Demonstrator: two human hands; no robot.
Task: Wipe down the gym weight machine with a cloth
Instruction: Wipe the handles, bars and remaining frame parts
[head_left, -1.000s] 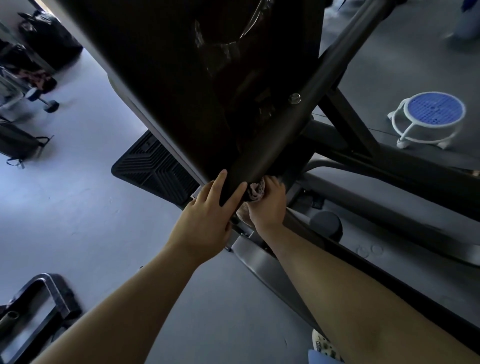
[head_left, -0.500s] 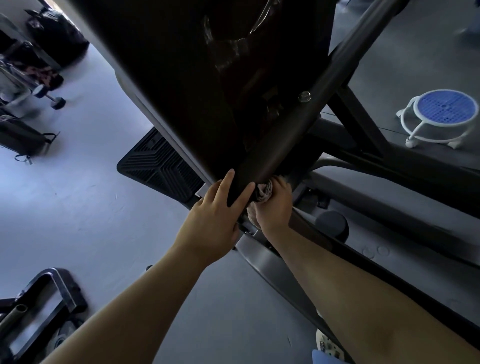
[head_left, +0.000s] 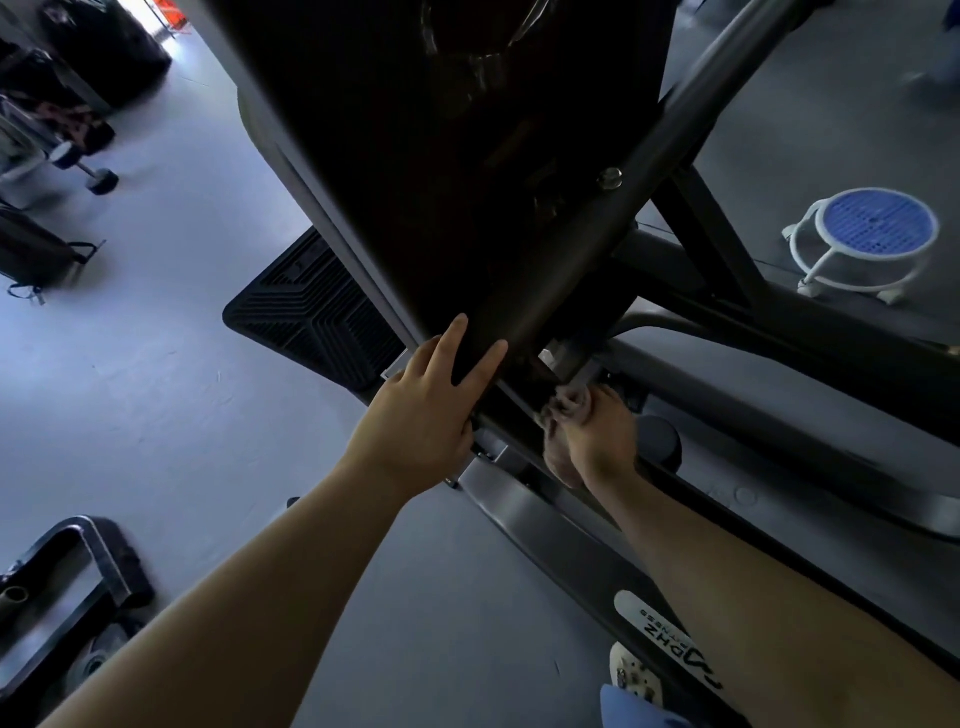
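Observation:
The dark weight machine fills the upper middle of the head view, with a black padded panel and a diagonal steel tube running down to its base. My left hand rests with straight fingers against the lower end of the panel and tube. My right hand grips a bunched pale cloth and presses it on the frame joint just below the tube's lower end. A grey base rail with a white label runs toward me under my right forearm.
A ribbed black foot plate lies left of the machine. A white stool with a blue round top stands at right. Dumbbells and dark bags sit at far left. A black metal frame lies at lower left on the grey floor.
My right hand has slid the cloth down and toward me, off the tube's lower end onto the joint below. My left hand stays pressed against the panel.

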